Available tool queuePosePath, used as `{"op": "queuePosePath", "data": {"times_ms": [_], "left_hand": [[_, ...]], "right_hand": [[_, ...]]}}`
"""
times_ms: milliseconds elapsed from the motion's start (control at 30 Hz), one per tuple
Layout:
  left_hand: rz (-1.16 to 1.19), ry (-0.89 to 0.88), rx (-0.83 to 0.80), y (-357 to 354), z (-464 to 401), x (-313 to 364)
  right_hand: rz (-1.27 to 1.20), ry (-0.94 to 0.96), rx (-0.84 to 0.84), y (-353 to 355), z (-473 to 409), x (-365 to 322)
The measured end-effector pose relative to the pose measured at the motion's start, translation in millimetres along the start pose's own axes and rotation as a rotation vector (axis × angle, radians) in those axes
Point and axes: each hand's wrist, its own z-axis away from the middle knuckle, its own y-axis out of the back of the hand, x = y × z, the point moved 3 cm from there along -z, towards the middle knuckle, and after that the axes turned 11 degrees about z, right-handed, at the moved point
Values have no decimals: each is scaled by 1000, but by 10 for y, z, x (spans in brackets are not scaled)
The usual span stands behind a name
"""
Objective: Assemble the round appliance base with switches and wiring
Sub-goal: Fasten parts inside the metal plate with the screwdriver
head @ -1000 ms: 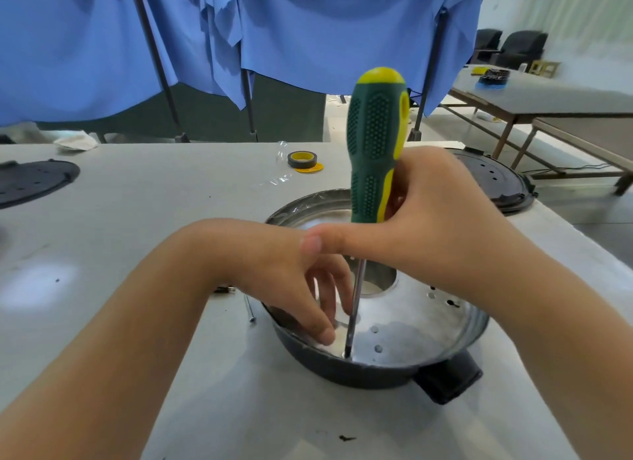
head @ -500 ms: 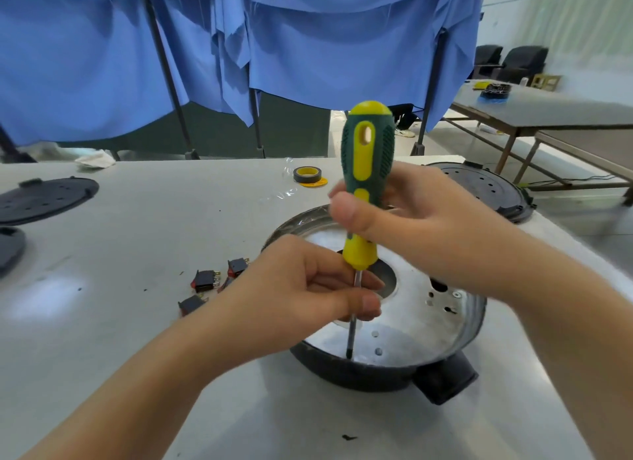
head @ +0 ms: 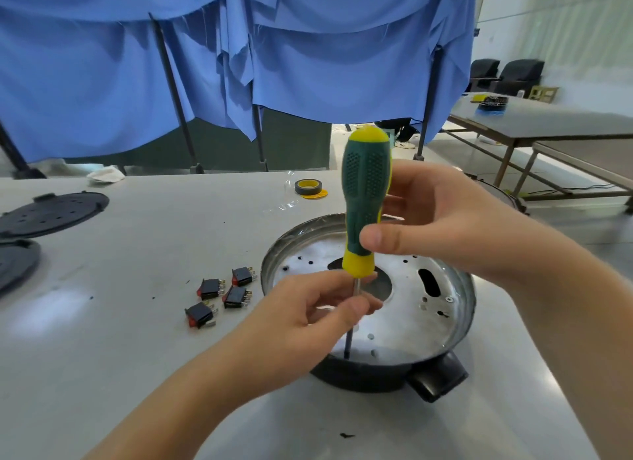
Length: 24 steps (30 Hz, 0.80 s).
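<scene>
The round metal appliance base (head: pixel 442 309) sits right of four black rocker switches (head: pixel 222 297) on the surface. The left hand (head: pixel 308 326) pinches the green-and-yellow screwdriver (head: pixel 366 199) shaft; the right hand (head: pixel 435 219) grips its handle. A tilted shaft might slip off the screw.

A: What kind of place is this?

B: A workshop or small assembly area. A plain grey worktable (head: pixel 137 322) holds loose black rocker switches with red buttons (head: pixel 222 297), a roll of black tape with a yellow core (head: pixel 307 187) and flat black perforated round covers (head: pixel 51 213).

A: And beyond it?

B: Blue cloth sheets hung over dark poles (head: pixel 239 65), and another long grey metal-legged table (head: pixel 548 123).
</scene>
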Motion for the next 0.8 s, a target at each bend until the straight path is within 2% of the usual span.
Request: {"op": "queuePosePath", "data": {"times_ms": [167, 333, 433, 533, 633, 733, 800], "left_hand": [[39, -55, 187, 61, 0, -7], [155, -12, 195, 29, 9, -17], [135, -10, 167, -2, 16, -14], [111, -11, 150, -3, 27, 0], [141, 16, 143, 14, 23, -15], [112, 8, 120, 0, 13, -14], [99, 4, 112, 0, 9, -15]], "right_hand": [[-21, -12, 37, -90, 6, -76], [264, -10, 274, -102, -29, -84], [269, -30, 317, -131, -55, -40], [221, -42, 150, -138, -60, 18], [-16, -78, -61, -98, -32, 83], [-269, -70, -141, -78, -23, 118], [-282, -42, -122, -96, -38, 128]]}}
